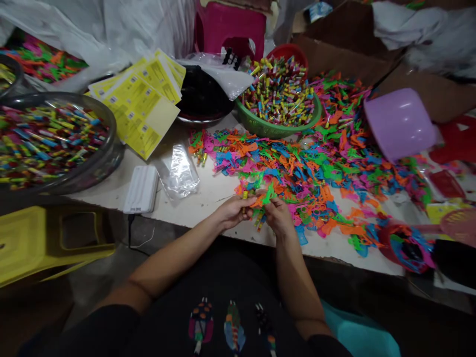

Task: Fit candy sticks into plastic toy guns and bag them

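Observation:
At the table's front edge my left hand (234, 212) is closed on a small yellow-capped tube (245, 195), with an orange plastic piece (257, 202) at its fingertips. Close by on the right, my right hand (277, 214) pinches a green plastic piece (268, 193). The orange and green pieces meet between the hands. Below them more small tubes (259, 220) show between the hands. A heap of colourful plastic toy pieces (297, 168) spreads behind and to the right of my hands.
A green basin (278, 130) of small tubes stands behind the heap. On the left are a grey basin (111, 134) of tubes, yellow printed sheets (137, 109), a white power bank (141, 189) and clear bags (180, 171). A purple scoop (401, 124) lies right.

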Action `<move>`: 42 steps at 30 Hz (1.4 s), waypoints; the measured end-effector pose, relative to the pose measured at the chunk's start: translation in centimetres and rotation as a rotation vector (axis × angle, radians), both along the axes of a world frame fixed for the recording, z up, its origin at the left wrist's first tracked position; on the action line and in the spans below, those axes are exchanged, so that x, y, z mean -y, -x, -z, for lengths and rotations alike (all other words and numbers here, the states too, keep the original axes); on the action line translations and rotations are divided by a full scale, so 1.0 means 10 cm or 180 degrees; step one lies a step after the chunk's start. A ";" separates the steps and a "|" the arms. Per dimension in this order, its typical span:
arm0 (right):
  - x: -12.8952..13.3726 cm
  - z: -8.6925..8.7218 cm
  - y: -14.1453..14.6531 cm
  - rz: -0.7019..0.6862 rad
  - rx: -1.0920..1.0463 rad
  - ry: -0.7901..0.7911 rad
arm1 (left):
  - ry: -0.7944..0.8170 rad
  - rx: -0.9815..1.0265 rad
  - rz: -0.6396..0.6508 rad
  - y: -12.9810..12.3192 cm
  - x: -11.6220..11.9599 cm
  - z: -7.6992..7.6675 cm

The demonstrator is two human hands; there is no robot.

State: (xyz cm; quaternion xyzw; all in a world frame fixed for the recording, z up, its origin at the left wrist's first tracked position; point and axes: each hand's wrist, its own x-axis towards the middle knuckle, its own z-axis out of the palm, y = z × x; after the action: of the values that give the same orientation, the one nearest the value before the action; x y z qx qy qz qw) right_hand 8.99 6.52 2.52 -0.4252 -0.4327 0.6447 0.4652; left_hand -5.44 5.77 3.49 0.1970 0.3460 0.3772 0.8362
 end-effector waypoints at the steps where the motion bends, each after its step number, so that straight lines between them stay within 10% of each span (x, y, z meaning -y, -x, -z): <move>1: -0.01 0.02 0.00 0.0106 0.0057 0.0034 | -0.0062 -0.0206 0.0092 -0.01 0.01 0.02; 6: -0.04 0.03 0.03 0.1375 0.0210 0.0010 | -0.0920 -0.1574 -0.0229 -0.03 0.11 0.14; 19: 0.11 -0.13 0.16 0.0581 0.0707 -0.0214 | -0.1783 -0.1534 0.0413 0.12 0.20 -0.02; 29: 0.20 -0.06 0.25 0.0950 0.0456 -0.0238 | -0.2356 -0.2802 -0.0254 0.10 0.26 -0.03; 42: 0.32 0.08 0.53 0.1168 0.0555 -0.0187 | -0.2351 -0.2881 -0.0432 0.08 0.44 0.11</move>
State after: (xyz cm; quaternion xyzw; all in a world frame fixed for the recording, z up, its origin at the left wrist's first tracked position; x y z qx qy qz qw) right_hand 3.72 3.34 1.69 -0.5373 -0.4053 0.4969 0.5478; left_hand -6.24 1.37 2.39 0.5941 0.5260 0.4038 0.4553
